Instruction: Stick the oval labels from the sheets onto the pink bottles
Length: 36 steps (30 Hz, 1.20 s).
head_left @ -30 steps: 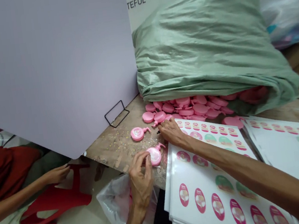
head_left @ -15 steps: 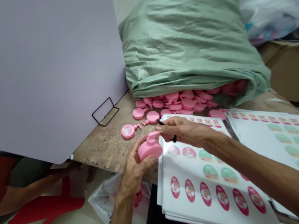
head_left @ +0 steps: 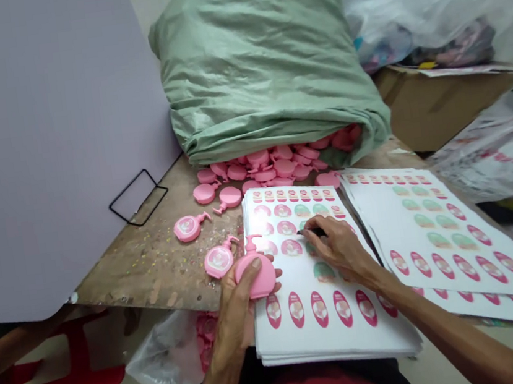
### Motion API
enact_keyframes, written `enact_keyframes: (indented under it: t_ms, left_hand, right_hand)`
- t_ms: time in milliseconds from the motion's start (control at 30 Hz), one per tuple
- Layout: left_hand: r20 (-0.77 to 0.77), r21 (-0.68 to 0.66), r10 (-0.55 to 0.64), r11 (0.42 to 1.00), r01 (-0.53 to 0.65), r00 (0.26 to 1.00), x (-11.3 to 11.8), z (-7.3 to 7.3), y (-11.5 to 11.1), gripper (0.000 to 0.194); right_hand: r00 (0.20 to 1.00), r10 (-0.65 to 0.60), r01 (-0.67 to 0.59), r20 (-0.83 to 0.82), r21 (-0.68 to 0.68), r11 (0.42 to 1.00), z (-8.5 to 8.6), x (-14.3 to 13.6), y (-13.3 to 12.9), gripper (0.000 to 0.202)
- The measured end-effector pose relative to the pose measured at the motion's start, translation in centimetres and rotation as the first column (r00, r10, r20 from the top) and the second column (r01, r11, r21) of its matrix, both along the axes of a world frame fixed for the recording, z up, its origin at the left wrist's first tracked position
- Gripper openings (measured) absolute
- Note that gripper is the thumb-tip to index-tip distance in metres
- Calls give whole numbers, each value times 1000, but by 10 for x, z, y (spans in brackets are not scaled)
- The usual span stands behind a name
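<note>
My left hand (head_left: 237,297) grips a plain pink pump bottle (head_left: 260,274), thumb across its flat face and fingers behind it, over the left edge of the sticker sheets. Its spout points up. Between the thumb and fingers of my right hand (head_left: 335,241) is a thin black pointed tool (head_left: 314,232), its exact kind unclear. The tip is close to the round pink and green stickers on the top sticker sheet (head_left: 298,345). Just left of the held bottle lies a pink pump bottle with a sticker (head_left: 219,260), and another stickered bottle (head_left: 189,227) lies farther back.
Many plain pink bottles (head_left: 261,173) spill from a green sack (head_left: 260,73) at the back. A second stack of sticker sheets (head_left: 382,226) lies right. A grey panel (head_left: 59,147) with a black wire stand (head_left: 138,197) borders the left; a clear bag (head_left: 165,359) hangs below the table edge.
My right hand, with the black tool, has moved from the held bottle's top down to the sticker sheet. The held bottle is now more upright, and the view has swung right.
</note>
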<state>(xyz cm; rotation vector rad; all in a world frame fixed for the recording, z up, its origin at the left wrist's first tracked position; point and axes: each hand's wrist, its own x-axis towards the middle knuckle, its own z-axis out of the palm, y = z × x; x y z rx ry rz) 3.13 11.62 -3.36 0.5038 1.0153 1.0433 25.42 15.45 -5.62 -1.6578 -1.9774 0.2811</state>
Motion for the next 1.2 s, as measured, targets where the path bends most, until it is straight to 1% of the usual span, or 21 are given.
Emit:
enact_keyframes:
  t_ms: [133,233,333,400,500,600,733,1033,1200]
  left_hand:
    - [12,-1,-25,1000,25,1000,19,-3,5,37]
    - [4,23,-30,999,30,1000,27,-8,7,38]
    - [-37,56,-34,998,36,999,29,-14,8,39]
    - [-71,67,-36,997,41,997,28,-17,9,41]
    - [-115,70,-50,996,58,992,27,-21,10,44]
    - [-139,75,-61,995,72,988,26,-23,11,46]
    - [-161,97,-58,992,74,985,26,-26,11,49]
    - [-145,122,-61,989,79,988,27,-23,10,47]
    - [-124,125,-67,989,83,990,27,-20,10,47]
  right_hand:
    - [990,24,-37,138,96,995,-7,1,-8,10]
    - [983,4,-34,182,165,986,-12,0,-10,10]
    - [979,-9,-32,203,199,979,-15,-2,-12,11]
    - [981,-16,-25,195,202,979,-17,-2,-12,12]
    - [990,-19,-6,137,182,983,-18,-1,-13,13]
    - [997,-4,-9,83,152,988,-19,1,-13,13]
    - [998,9,-17,59,133,991,-20,3,-10,12]
    - [998,-14,5,58,150,989,-20,2,-10,12]
    - [990,-42,17,136,181,983,-18,0,-13,12]
